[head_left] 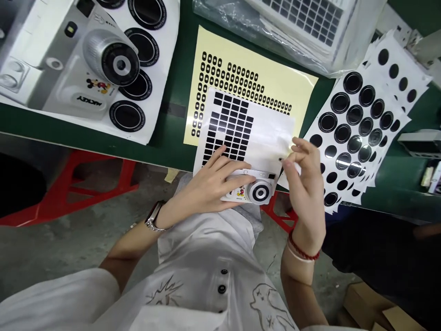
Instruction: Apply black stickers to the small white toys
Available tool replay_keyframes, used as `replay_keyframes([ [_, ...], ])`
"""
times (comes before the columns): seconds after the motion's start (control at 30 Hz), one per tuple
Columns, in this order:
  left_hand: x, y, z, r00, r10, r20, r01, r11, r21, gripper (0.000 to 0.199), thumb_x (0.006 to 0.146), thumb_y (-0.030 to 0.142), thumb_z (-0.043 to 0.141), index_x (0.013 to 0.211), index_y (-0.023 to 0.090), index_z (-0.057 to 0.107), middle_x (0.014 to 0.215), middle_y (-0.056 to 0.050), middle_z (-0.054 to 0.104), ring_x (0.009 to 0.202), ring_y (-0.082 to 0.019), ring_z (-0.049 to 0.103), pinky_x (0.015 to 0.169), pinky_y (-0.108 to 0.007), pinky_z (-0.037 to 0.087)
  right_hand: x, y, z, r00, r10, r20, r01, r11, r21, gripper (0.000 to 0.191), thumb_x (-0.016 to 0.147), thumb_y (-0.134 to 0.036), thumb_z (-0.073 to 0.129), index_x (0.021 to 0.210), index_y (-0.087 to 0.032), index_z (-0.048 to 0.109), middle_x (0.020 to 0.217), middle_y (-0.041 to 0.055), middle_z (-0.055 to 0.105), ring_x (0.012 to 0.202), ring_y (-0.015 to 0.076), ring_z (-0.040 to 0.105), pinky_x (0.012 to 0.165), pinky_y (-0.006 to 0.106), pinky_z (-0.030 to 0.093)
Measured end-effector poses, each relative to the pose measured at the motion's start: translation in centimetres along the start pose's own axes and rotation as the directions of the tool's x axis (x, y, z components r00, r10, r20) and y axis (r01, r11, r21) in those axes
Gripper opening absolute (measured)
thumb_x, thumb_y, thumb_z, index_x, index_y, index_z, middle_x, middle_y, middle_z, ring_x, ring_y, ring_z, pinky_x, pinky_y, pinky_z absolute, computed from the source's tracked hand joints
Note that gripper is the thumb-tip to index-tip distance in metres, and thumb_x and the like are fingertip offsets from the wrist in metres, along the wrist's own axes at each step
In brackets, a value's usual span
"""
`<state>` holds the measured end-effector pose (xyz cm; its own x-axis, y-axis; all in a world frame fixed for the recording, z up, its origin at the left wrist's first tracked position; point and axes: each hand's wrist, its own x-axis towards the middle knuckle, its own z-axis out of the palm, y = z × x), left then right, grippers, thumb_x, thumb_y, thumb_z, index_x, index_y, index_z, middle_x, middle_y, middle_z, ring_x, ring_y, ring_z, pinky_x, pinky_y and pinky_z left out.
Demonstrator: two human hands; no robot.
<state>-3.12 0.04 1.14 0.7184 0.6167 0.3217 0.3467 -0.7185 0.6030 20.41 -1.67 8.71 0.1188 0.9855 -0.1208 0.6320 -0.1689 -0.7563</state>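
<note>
A white and silver camera [261, 191] with a round lens and a cartoon mouse print is in my left hand [217, 181], close to the table's front edge. My left fingers wrap over its top and left side, with a fingertip over the white sticker sheet [272, 128]. That sheet carries rows of black rectangles. Right of the camera, my right hand [305, 179] is raised with thumb and forefinger together. A tiny black sticker [280, 159] shows at their tips. Under the white sheet lies a yellow sheet [223, 43] of small black stickers.
Sheets of round black stickers [354, 115] overlap at the right. A plastic bag [234, 23] of sheets lies at the back. Another camera [69, 69] stands on a round-sticker sheet at left. Red stools [99, 184] sit below the green table [165, 147].
</note>
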Motion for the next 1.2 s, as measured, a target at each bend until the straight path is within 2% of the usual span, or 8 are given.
replay_keyframes([
  [0.1,-0.1,-0.1,0.1,1.000,0.007,-0.001,-0.007,0.999,0.042,0.043,0.098,0.041,0.075,0.135,0.024,0.062,0.139,-0.009,0.067,0.113,-0.025,0.062,0.128,-0.065,0.042,-2.3,-0.5,1.1,0.992,0.066,0.104,-0.065,0.998,-0.015,0.020,0.109,-0.040,0.054,0.096,-0.026,0.060,0.166,0.0095,0.044,0.158,0.0296,0.040,0.125,0.058,0.039],
  [0.23,-0.2,-0.2,0.3,1.000,0.010,0.004,-0.010,0.999,0.054,0.044,0.098,0.042,0.074,0.136,0.024,0.061,0.138,-0.009,0.066,0.115,-0.025,0.062,0.128,-0.066,0.042,-2.9,-0.1,1.8,0.992,0.089,0.094,-0.083,0.994,-0.071,0.024,0.108,-0.044,0.056,0.094,-0.026,0.062,0.172,0.0085,0.038,0.164,0.0324,0.028,0.127,0.063,0.035],
  [0.33,-0.2,-0.3,0.3,0.999,0.039,-0.015,-0.038,0.998,0.058,0.046,0.099,0.043,0.073,0.137,0.022,0.059,0.139,-0.010,0.066,0.114,-0.026,0.062,0.126,-0.067,0.043,-2.6,-0.1,1.5,0.987,0.107,0.118,-0.099,0.993,-0.071,0.023,0.108,-0.042,0.058,0.092,-0.025,0.064,0.172,0.0078,0.038,0.164,0.0328,0.027,0.128,0.063,0.032],
  [0.47,-0.1,-0.2,0.2,0.998,0.054,-0.037,-0.052,0.997,0.063,0.044,0.100,0.041,0.071,0.136,0.020,0.059,0.137,-0.013,0.068,0.112,-0.027,0.062,0.124,-0.068,0.045,-1.8,-0.8,0.8,0.979,0.103,0.176,-0.080,0.988,-0.132,0.021,0.105,-0.038,0.061,0.090,-0.025,0.066,0.169,0.0081,0.041,0.160,0.0357,0.033,0.126,0.064,0.034],
  [0.67,-0.2,-0.2,0.1,1.000,0.023,-0.015,-0.023,0.999,0.033,0.046,0.099,0.042,0.073,0.139,0.023,0.058,0.139,-0.011,0.067,0.115,-0.026,0.062,0.129,-0.065,0.039,-0.7,-1.2,0.4,0.979,0.072,0.191,-0.028,0.973,-0.227,0.019,0.100,-0.034,0.066,0.085,-0.024,0.068,0.165,0.0087,0.047,0.150,0.0397,0.041,0.120,0.067,0.040],
  [0.97,-0.3,-0.3,0.4,0.998,0.041,-0.038,-0.039,0.998,0.046,0.049,0.099,0.046,0.074,0.139,0.021,0.059,0.139,-0.011,0.067,0.112,-0.025,0.062,0.128,-0.066,0.040,0.4,-1.7,-0.3,0.960,-0.012,0.278,0.110,0.934,-0.341,0.014,0.098,-0.027,0.067,0.085,-0.022,0.070,0.160,0.0098,0.053,0.146,0.0413,0.048,0.112,0.064,0.049],
  [1.1,-0.3,-0.3,0.4,0.999,0.036,-0.031,-0.035,0.999,0.036,0.047,0.099,0.045,0.073,0.137,0.022,0.060,0.138,-0.011,0.067,0.112,-0.025,0.061,0.129,-0.065,0.039,1.2,-1.6,-0.9,0.951,-0.031,0.308,0.148,0.919,-0.365,0.010,0.097,-0.027,0.069,0.090,-0.021,0.070,0.157,0.0125,0.056,0.135,0.0393,0.059,0.103,0.057,0.055],
  [1.2,-0.3,-0.2,0.3,0.999,0.038,-0.035,-0.037,0.999,0.020,0.047,0.099,0.043,0.074,0.138,0.020,0.060,0.138,-0.013,0.067,0.112,-0.026,0.061,0.129,-0.065,0.038,2.3,-1.6,-1.7,0.926,-0.039,0.374,0.162,0.939,-0.304,0.012,0.098,-0.030,0.070,0.093,-0.021,0.074,0.145,0.0125,0.062,0.113,0.0313,0.070,0.084,0.044,0.059],
])
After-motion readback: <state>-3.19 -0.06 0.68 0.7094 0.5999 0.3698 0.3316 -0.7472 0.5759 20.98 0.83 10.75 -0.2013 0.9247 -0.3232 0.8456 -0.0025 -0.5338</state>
